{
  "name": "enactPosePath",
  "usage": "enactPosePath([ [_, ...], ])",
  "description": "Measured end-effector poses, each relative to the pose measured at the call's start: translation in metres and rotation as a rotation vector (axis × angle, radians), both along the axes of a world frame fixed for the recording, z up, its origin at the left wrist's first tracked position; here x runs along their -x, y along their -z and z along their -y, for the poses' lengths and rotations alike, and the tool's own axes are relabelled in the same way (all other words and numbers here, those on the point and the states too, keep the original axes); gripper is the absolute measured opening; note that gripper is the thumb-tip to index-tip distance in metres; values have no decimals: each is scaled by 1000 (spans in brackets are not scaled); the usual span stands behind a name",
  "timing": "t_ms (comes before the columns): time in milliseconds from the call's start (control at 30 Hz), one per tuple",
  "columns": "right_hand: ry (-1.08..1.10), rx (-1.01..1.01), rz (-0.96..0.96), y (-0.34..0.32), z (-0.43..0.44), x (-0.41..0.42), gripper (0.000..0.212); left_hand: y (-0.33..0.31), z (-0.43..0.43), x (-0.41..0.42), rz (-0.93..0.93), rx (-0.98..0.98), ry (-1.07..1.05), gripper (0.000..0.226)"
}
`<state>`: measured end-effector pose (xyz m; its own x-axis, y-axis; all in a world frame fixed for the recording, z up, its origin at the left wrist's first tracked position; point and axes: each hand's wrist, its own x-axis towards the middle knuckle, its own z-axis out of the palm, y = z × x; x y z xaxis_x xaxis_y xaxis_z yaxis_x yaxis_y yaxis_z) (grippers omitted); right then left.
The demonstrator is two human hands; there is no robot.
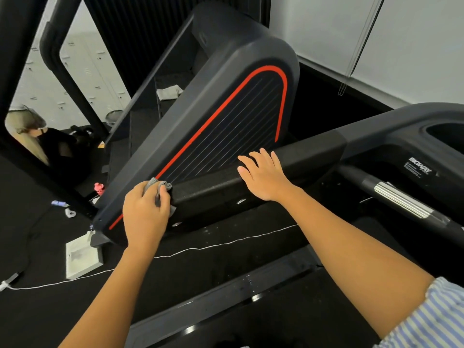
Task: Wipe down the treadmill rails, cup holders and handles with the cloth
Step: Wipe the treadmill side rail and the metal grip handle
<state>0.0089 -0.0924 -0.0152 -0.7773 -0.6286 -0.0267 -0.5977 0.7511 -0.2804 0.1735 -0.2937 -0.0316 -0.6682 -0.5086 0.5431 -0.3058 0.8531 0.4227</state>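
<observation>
The cloth (155, 184) is gripped in the left hand (145, 214), the fingers being curled round it, and is pressed against the near end of the rail (213, 189). The right hand (263, 175) is laid flat on top of the same rail, fingers straight and slightly spread. Nothing is grasped by it, and it is judged to serve as a brace.

The long axis of the rail runs from 8 o'clock to 2 o'clock in the view, and the cloth is located at the 8 o'clock end. The remaining length of rail therefore lies toward 2 o'clock from the left hand. The coming stroke is expected to be directed along that axis, not across it.

The right hand is positioned on the rail at 2 o'clock from the cloth, apart from it and directly in the line of the stroke. It is judged that this hand must be lifted or slid ahead before the cloth can be carried past that point.

The cup holder (447, 134) is found beyond the far end of the rail, just above 3 o'clock from the right hand. The handle (401, 203), with its metal band, is found just below 3 o'clock. Both are nearer to the right hand, and the cloth is well apart from both.
</observation>
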Motion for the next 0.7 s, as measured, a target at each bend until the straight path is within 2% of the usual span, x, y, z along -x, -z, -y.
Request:
enactPosePath([
  [433,5,0,-12,4,2,1,48,17,-62,38,47,173,172,35],
  [700,-4,22,-8,0,-2,0,47,8,-46,29,100,192,222,32],
])
